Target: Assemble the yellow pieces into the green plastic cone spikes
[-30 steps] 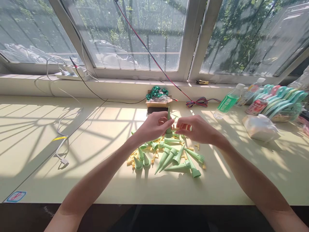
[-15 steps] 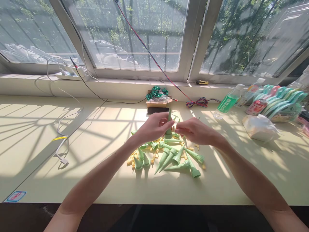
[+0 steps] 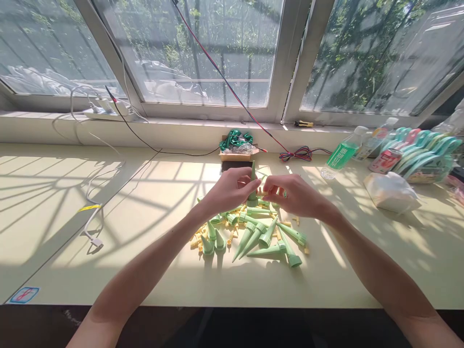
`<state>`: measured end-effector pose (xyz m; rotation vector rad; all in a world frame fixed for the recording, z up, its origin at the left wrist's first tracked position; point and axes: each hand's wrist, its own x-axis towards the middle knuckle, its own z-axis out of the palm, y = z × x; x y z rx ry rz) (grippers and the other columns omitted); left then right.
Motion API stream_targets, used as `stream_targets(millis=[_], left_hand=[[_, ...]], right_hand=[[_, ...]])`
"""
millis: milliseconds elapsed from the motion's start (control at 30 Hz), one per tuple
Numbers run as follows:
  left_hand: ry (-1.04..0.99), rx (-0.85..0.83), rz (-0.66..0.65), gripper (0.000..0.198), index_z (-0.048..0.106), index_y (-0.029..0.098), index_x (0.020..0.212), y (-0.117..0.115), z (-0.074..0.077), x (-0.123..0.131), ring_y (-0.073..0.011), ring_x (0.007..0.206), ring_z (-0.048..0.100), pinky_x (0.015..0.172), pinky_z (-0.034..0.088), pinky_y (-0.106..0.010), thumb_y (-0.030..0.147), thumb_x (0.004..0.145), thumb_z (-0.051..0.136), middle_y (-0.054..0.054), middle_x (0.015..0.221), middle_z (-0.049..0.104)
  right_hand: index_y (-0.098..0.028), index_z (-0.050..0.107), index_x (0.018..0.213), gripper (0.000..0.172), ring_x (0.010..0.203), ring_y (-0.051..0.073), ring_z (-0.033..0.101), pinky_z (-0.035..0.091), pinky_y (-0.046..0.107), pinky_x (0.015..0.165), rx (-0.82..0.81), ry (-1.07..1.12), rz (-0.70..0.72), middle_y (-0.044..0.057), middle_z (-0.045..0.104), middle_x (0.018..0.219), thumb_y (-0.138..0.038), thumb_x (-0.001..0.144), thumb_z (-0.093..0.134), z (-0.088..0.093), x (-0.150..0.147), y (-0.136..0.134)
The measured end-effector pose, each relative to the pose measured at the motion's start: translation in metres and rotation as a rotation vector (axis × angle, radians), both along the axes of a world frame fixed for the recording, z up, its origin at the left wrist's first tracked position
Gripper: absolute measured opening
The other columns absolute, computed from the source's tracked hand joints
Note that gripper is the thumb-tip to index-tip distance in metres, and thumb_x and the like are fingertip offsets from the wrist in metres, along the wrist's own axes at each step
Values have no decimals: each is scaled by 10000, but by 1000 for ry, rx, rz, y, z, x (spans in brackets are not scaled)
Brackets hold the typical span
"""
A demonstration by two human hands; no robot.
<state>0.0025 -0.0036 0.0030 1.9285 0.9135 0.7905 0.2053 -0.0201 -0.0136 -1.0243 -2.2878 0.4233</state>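
Head view: left hand (image 3: 228,191) grasps pale green plastic cone spike (image 3: 253,183) upright, above pile of matching green cones (image 3: 261,237) on cream tabletop (image 3: 145,232). Right hand (image 3: 292,195) pinched at spike's collar; contents unclear. Judgement: firm upright hold and close fingertip alignment matter.

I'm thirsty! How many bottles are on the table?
2: a green-labelled bottle at the far right, and a second bottle just behind it. Others may be hidden.
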Motion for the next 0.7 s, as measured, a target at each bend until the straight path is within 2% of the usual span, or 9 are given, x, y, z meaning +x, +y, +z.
stream_targets(millis=[333, 533, 700], left_hand=[[13, 42, -16, 264, 579, 135, 773, 1, -3, -1, -69, 525, 515, 469, 394, -186, 376, 882, 590, -10, 685, 613], [50, 59, -31, 259, 587, 141, 788, 0, -4, -1, -69, 502, 495, 453, 371, -191, 376, 894, 569, -1, 641, 586], [4, 12, -10, 216, 582, 143, 784, 0, -1, -2, -63, 482, 477, 433, 358, -186, 338, 877, 588, 6, 624, 562]], right_hand=[[-171, 599, 769, 142, 605, 108, 525, 327, 236, 590, 26, -97, -30, 2, 630, 685, -225, 899, 586, 1, -2, -3], [-163, 547, 629, 324, 504, 82, 383, 269, 246, 555, 71, -127, -68, -32, 508, 533, -214, 945, 494, 2, -4, -3], [-165, 610, 732, 289, 569, 89, 503, 341, 231, 585, 52, -57, -53, -10, 615, 639, -281, 970, 495, 3, -3, -2]])
